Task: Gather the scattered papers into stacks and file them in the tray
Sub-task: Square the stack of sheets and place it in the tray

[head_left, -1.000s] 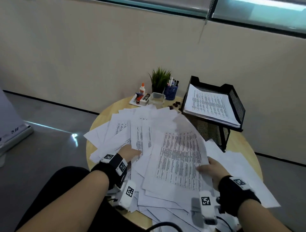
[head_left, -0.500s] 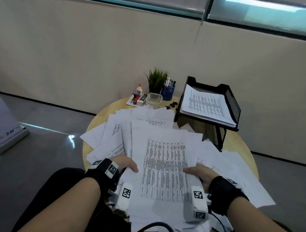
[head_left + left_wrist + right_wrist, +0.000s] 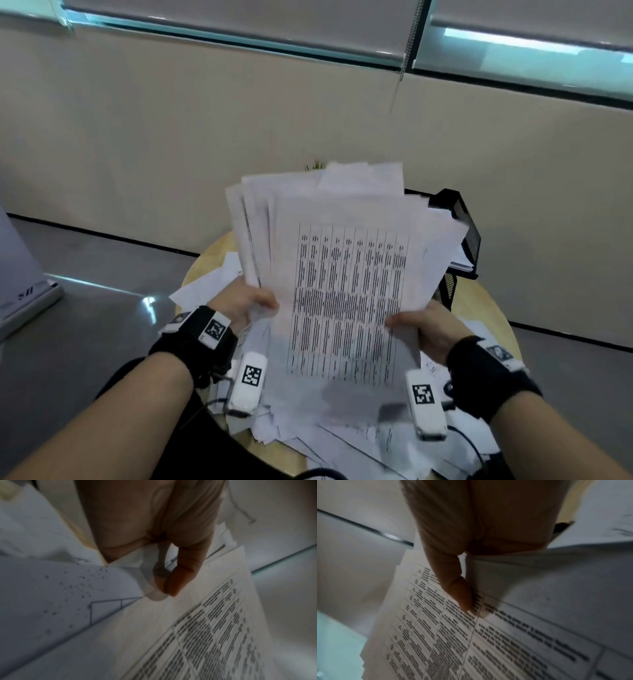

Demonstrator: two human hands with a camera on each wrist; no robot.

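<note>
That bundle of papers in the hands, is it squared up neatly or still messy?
Messy: the bundle fans out with uneven top edges, gripped by the left hand and right hand.

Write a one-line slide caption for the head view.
Both hands, left hand and right hand, hold a raised sheaf of printed papers above the paper-strewn round table.
</note>
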